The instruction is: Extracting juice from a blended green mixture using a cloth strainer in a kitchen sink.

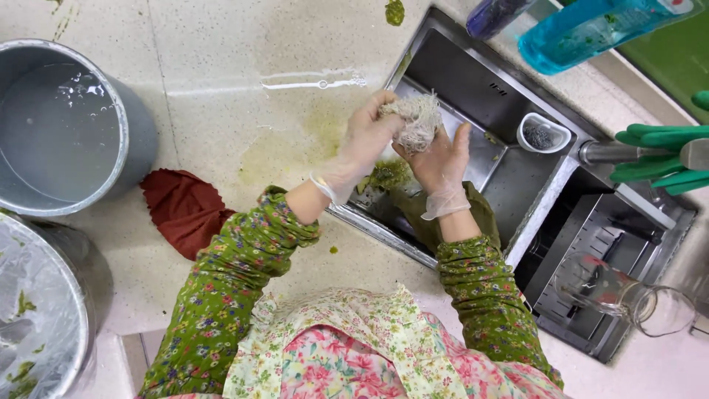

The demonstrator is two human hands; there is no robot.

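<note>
Seen from above, a person in a green flowered top and a pink flowered apron stands at a steel sink (pixel 473 89) set into a pale speckled worktop (pixel 221 66). Both hands wear thin clear gloves and are pressed together around a scouring pad (pixel 415 120), held just over the sink's left edge. The left hand (pixel 365 144) wraps it from one side with the fingers curled over the top; the right hand (pixel 442 164) cups it from below and behind.

The scouring pad is a pale, greyish-white tangle of fine strands, loosely rounded and frayed at the edges. It looks light, soft and springy, likely wet and a little slippery against the gloves, so it is best squeezed whole in the palms rather than pinched by a loose strand, which could pull out.

Below the hands, green pulp (pixel 388 174) lies in the sink, and a greenish stain spreads on the worktop beside it. A dark red cloth (pixel 181 207) lies left of the sleeves. Further left stand a grey bucket (pixel 136 140) of water and a second bucket (pixel 74 295) lined with clear plastic. A blue bottle (pixel 591 29), green rubber gloves (pixel 657 155) and an overturned glass jug (pixel 628 295) sit to the right.
</note>
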